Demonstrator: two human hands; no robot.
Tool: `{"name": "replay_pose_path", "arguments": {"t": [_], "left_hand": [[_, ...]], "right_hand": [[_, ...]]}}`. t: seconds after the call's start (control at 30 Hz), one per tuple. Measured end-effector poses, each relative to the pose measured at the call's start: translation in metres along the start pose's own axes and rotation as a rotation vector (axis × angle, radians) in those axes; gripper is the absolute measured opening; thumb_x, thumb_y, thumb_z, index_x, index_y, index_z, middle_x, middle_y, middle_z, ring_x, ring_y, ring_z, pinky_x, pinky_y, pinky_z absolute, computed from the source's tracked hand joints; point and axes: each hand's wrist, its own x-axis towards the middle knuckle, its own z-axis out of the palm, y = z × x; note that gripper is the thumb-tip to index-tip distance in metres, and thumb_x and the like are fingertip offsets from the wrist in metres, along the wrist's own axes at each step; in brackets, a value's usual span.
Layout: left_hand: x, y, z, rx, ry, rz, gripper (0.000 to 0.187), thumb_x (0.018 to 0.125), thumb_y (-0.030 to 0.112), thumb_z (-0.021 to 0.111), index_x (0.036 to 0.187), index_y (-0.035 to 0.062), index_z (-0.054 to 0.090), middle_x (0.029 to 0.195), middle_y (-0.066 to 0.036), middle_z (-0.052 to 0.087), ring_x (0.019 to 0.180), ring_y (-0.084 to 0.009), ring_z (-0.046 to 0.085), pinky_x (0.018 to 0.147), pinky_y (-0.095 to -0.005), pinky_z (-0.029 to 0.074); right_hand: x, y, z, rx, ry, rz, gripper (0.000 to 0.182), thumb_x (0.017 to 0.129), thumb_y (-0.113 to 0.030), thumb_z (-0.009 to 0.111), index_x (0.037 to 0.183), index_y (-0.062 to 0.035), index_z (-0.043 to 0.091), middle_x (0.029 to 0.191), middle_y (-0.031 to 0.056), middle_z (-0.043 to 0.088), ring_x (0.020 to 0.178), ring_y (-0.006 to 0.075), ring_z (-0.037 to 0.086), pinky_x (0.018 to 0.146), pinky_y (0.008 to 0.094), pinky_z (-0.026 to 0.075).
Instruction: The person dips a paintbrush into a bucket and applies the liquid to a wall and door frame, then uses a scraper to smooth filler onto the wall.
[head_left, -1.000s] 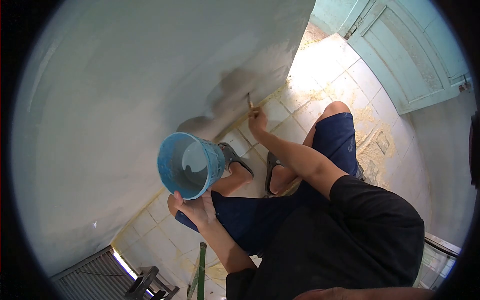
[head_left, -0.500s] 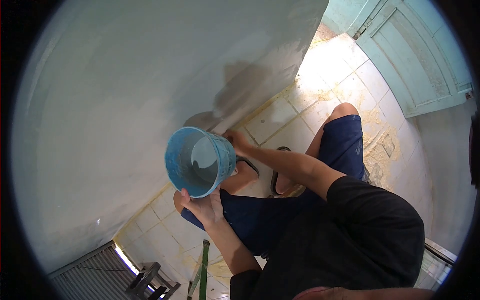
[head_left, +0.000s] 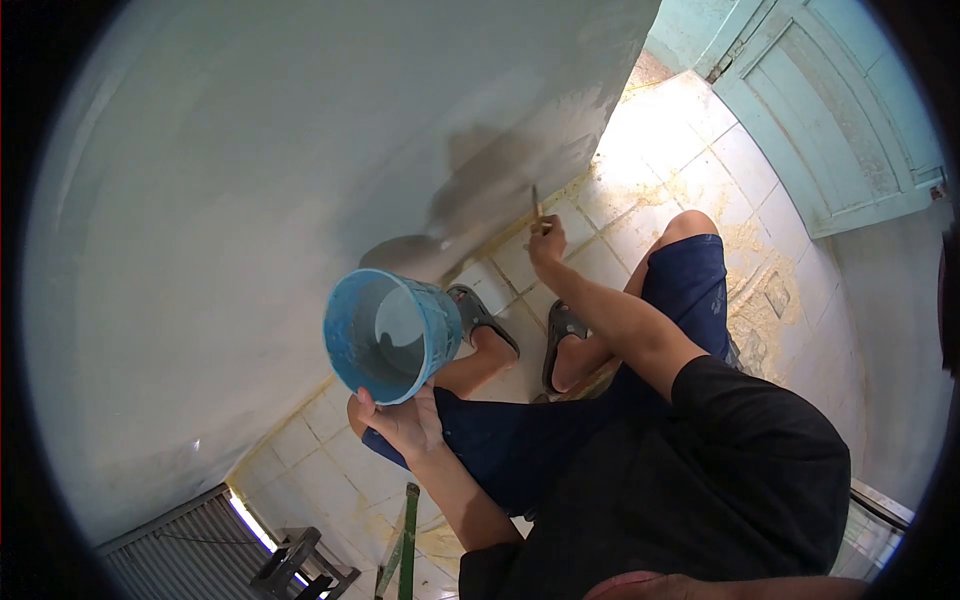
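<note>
My left hand (head_left: 405, 421) supports a blue plastic bucket (head_left: 443, 318) from below, its thumb up against the rim. The bucket is tilted toward me, with pale grey-white liquid (head_left: 400, 325) inside. Ahead and to the right, my right hand (head_left: 547, 243) is closed around a slim paintbrush (head_left: 537, 205), seen edge-on. Its tip points at the foot of the grey-white wall (head_left: 250, 180) and overlaps the wall's lower edge in this view.
White floor tiles (head_left: 745, 165) carry yellowish stains and debris. A pale green door (head_left: 840, 120) stands at upper right. Below left are a dark stool (head_left: 300, 565), a green metal leg (head_left: 409, 540) and a corrugated grey panel (head_left: 185, 550). My sandalled feet (head_left: 480, 320) are near the wall.
My right hand has moved from beside the bucket out to the right along the wall's base, bringing the paintbrush into view. The bucket has shifted slightly down and left with my left hand.
</note>
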Motion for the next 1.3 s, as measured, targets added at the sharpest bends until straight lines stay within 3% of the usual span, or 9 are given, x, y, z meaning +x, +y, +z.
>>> {"name": "replay_pose_path", "arguments": {"t": [0.3,0.37,0.47,0.6,0.67,0.87,1.1,1.17,1.3], "left_hand": [[0.004,0.000,0.022,0.036,0.055,0.027,0.086,0.085,0.058,0.067,0.148,0.0075,0.039,0.146,-0.012,0.047,0.130,-0.0315,0.053,0.099,-0.0516,0.052],[0.004,0.000,0.023,0.036,0.049,0.015,0.087,0.084,0.060,0.067,0.148,0.0073,0.039,0.145,-0.012,0.048,0.130,-0.0316,0.054,0.100,-0.0520,0.052],[0.002,0.000,0.025,0.041,0.059,0.010,0.087,0.084,0.061,0.066,0.148,0.0070,0.039,0.145,-0.012,0.048,0.130,-0.0317,0.054,0.099,-0.0518,0.053],[0.003,0.001,0.017,-0.017,-0.026,-0.008,0.078,0.087,0.057,0.065,0.147,0.0142,0.041,0.150,-0.012,0.043,0.134,-0.0366,0.049,0.097,-0.0653,0.049],[0.001,0.002,0.020,0.025,0.048,0.005,0.086,0.085,0.060,0.067,0.148,0.0069,0.040,0.146,-0.011,0.048,0.129,-0.0318,0.055,0.099,-0.0519,0.053],[0.002,0.002,0.015,0.030,0.101,0.029,0.088,0.084,0.060,0.068,0.148,0.0071,0.039,0.146,-0.011,0.047,0.130,-0.0313,0.054,0.101,-0.0521,0.052],[0.005,0.001,0.022,0.011,0.054,0.018,0.086,0.085,0.060,0.067,0.148,0.0080,0.039,0.147,-0.011,0.047,0.131,-0.0311,0.053,0.102,-0.0524,0.052],[0.005,0.001,0.024,0.006,0.031,0.015,0.086,0.085,0.060,0.066,0.148,0.0080,0.039,0.147,-0.011,0.047,0.132,-0.0315,0.052,0.103,-0.0531,0.051],[0.004,0.001,0.024,0.014,0.038,0.009,0.085,0.087,0.061,0.065,0.148,0.0080,0.039,0.149,-0.011,0.046,0.134,-0.0317,0.051,0.103,-0.0535,0.050]], "right_hand": [[-0.111,0.040,0.058,-0.135,-0.345,-0.387,0.013,0.090,-0.003,0.065,0.103,-0.0017,0.066,0.079,0.0188,0.068,0.073,0.0313,0.067,0.069,0.0411,0.051],[-0.110,0.058,0.053,-0.067,-0.780,-0.627,0.015,0.090,-0.002,0.065,0.105,-0.0008,0.065,0.078,0.0155,0.068,0.071,0.0272,0.066,0.067,0.0389,0.050],[-0.099,-0.002,0.027,-0.187,-0.783,-0.099,0.014,0.089,0.000,0.062,0.103,-0.0012,0.065,0.081,0.0132,0.068,0.075,0.0232,0.067,0.068,0.0382,0.052],[0.006,0.046,0.029,-0.122,-0.601,-0.463,0.018,0.088,0.002,0.063,0.104,-0.0029,0.066,0.076,0.0104,0.067,0.069,0.0195,0.065,0.064,0.0372,0.052],[0.023,0.034,0.012,-0.175,-0.387,-0.330,0.018,0.088,0.002,0.062,0.104,-0.0046,0.066,0.082,0.0129,0.070,0.077,0.0212,0.068,0.069,0.0374,0.052],[-0.002,0.029,0.017,-0.173,0.015,-0.004,0.016,0.089,-0.004,0.066,0.105,-0.0088,0.068,0.080,0.0115,0.071,0.075,0.0215,0.068,0.066,0.0379,0.052],[-0.097,0.036,0.064,-0.185,-0.329,0.015,0.016,0.088,-0.005,0.070,0.104,-0.0045,0.066,0.089,0.0171,0.072,0.082,0.0272,0.071,0.073,0.0404,0.052],[-0.096,0.061,0.060,-0.213,-0.741,-0.363,0.012,0.089,-0.005,0.068,0.101,-0.0029,0.067,0.090,0.0188,0.071,0.084,0.0279,0.071,0.072,0.0410,0.052],[-0.054,0.057,0.045,-0.215,-0.633,-0.246,0.007,0.089,-0.003,0.060,0.094,-0.0023,0.065,0.085,0.0175,0.071,0.075,0.0278,0.069,0.070,0.0403,0.053]]}}
